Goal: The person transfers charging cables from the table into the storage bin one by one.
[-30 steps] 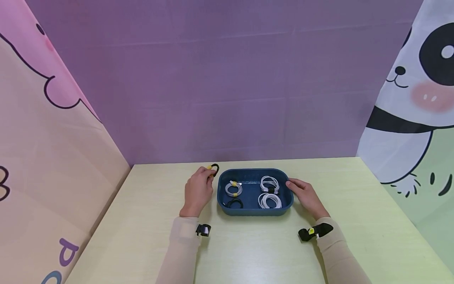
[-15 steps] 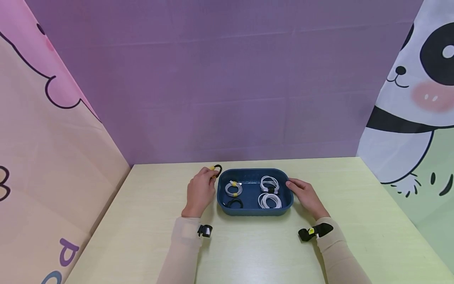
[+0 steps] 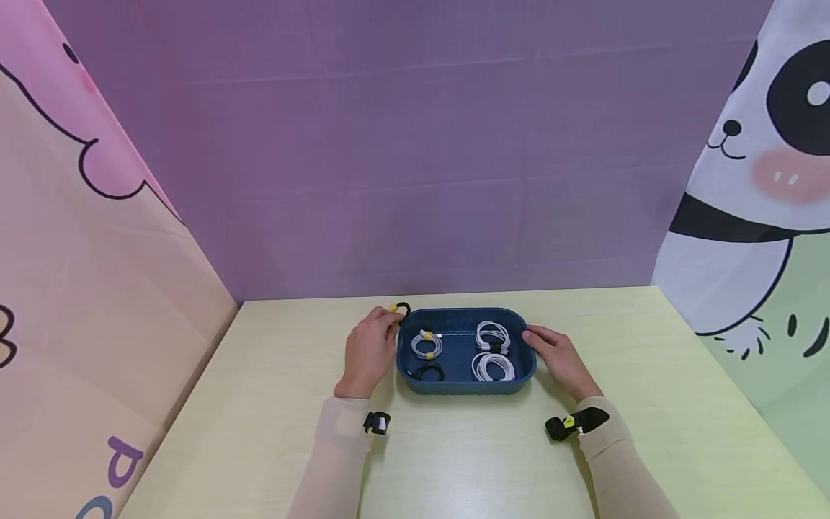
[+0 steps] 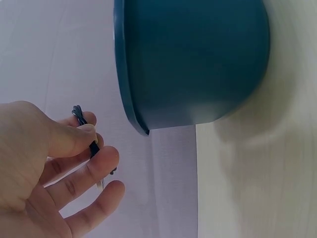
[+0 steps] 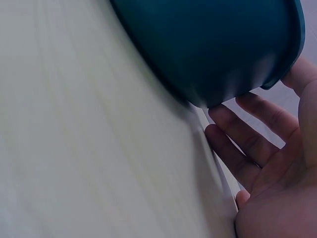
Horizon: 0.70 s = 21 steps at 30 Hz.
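A coiled black cable [image 3: 405, 308] with yellow ties is pinched between the thumb and fingers of my left hand [image 3: 371, 352], raised at the back left corner of a blue plastic bin [image 3: 454, 387]. In the left wrist view the cable [image 4: 78, 115] sticks out above the thumb, apart from the bin's wall [image 4: 193, 64]. My right hand [image 3: 563, 362] holds the bin's right end, thumb at the rim and fingertips [image 5: 218, 113] against the outer wall. Inside lie a grey coiled cable [image 3: 427, 357] with yellow ties, a black coil [image 3: 441, 373] and two white coils [image 3: 493, 378] at the right.
The bin stands on a pale wooden table [image 3: 441, 461], near its back edge. A purple cloth wall [image 3: 415, 158] rises behind it. Printed cartoon panels flank both sides, with a panda [image 3: 733, 209] on the right one. Each wrist wears a small black camera [image 3: 377, 423].
My left hand has moved slightly right with the black cable, bringing it to the bin's left rim. The right hand and the bin have stayed in place.
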Available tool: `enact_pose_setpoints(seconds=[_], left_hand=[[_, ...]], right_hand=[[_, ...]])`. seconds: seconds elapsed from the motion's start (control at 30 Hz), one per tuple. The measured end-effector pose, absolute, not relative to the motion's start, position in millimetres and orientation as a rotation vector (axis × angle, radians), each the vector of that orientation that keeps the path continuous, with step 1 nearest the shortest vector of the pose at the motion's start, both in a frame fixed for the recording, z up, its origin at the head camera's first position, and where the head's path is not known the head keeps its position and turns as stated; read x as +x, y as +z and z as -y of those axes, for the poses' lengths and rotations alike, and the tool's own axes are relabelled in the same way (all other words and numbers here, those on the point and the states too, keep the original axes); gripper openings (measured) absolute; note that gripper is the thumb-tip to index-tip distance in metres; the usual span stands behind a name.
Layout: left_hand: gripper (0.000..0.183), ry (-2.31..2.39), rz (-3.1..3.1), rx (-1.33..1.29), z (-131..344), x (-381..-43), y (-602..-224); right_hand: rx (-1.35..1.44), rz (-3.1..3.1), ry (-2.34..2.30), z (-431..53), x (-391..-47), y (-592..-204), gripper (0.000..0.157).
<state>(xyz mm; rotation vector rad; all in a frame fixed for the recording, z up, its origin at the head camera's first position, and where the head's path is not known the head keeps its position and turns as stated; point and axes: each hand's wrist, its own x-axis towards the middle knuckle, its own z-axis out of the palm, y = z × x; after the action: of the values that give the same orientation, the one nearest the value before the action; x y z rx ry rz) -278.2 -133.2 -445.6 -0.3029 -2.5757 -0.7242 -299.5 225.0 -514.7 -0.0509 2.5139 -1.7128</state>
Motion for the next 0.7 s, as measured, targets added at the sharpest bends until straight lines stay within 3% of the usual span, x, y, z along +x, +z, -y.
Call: enact_pose_setpoints(seconds=[0.7], left_hand=[[0.021,-0.685,2.590,-0.394,120,-276,-448]], right_hand=[[-0.032,-2.505,-1.715,-224,-298,-513,0.063]])
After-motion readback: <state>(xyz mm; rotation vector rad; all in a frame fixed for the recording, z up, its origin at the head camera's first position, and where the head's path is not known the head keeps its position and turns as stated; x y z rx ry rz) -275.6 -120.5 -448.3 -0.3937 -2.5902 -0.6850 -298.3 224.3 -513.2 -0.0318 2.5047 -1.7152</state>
